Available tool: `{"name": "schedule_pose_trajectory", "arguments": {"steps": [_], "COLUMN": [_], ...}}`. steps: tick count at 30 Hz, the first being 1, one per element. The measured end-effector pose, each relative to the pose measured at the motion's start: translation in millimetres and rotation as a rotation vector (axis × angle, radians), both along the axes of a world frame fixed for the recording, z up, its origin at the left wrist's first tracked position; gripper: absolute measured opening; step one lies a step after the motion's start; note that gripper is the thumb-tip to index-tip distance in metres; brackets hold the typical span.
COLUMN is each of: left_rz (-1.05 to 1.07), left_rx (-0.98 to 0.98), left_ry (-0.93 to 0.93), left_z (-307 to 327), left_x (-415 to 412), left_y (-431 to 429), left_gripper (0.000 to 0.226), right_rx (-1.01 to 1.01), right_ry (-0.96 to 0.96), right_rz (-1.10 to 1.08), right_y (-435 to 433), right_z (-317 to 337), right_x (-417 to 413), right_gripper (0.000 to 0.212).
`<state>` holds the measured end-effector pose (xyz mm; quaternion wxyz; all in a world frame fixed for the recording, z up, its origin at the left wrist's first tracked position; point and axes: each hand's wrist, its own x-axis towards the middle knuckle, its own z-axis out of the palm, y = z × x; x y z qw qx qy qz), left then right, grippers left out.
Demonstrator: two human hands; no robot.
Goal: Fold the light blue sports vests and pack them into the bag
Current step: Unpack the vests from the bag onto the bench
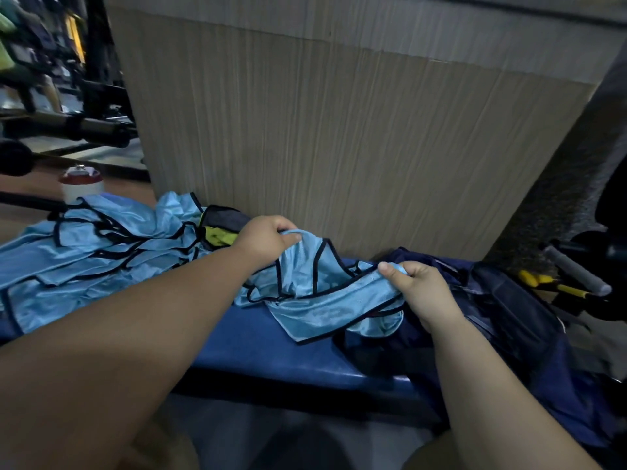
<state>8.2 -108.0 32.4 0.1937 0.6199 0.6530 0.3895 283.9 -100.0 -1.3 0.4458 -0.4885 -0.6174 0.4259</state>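
one light blue vest [315,293] is pinched in the fingers of the left hand [263,237] and right hand [424,293], stretched over the bench [271,347] probably for folding, beside the bag [509,320].

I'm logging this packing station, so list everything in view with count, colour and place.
vest: one, light blue with dark trim, held over the bench
vest pile: several, count unclear, light blue, left on the bench
bag: one, navy, right end of the bench
bench: one, blue, under the vests
cloth: one, yellow-green, beside the pile
bottle: one, white with red lid, far left
tool: one, yellow-handled, far right
panel: one, beige wood-grain, behind the bench
left hand: grips the vest's upper edge
right hand: pinches the vest beside the bag
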Motion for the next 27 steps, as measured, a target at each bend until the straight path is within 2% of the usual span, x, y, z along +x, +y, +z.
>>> {"name": "schedule_pose_trajectory", "arguments": {"steps": [2,4,8,11,13,19,22,27], "left_rz": [-0.022,-0.033,-0.048,-0.039,-0.026,0.025,0.061,0.088], "left_rx": [0.004,0.02,0.053,0.088,0.109,0.172,0.214,0.294], "left_ry": [-0.012,-0.001,0.034,0.059,0.076,0.094,0.111,0.039], "left_z": [7.3,15.1,37.4,56.9,72.0,120.1,143.2,175.5], "left_x": [2.6,5.2,11.9,14.7,15.7,16.7,14.0,11.0], "left_y": [-4.2,-7.0,-12.2,-14.5,-17.2,-30.2,-39.6,-61.4], "left_gripper": [0.006,0.007,0.012,0.02,0.025,0.033,0.031,0.03], "right_rx": [0.036,0.061,0.081,0.119,0.151,0.277,0.34,0.434], "right_ry": [-0.015,-0.03,-0.053,-0.088,-0.129,-0.289,-0.29,-0.255], "right_rz": [0.015,0.023,0.045,0.061,0.065,-0.002,-0.062,-0.147], "right_y": [-2.4,-3.4,-12.1,-19.3,-23.0,-36.5,-43.9,-58.5], "right_z": [7.1,13.4,36.4,58.0,73.3,117.9,139.7,170.7], "right_x": [-1.0,-1.6,-4.6,-7.4,-8.3,-9.4,-10.2,-12.3], "right_gripper": [0.087,0.091,0.081,0.049,0.035,0.03,0.027,0.021]}}
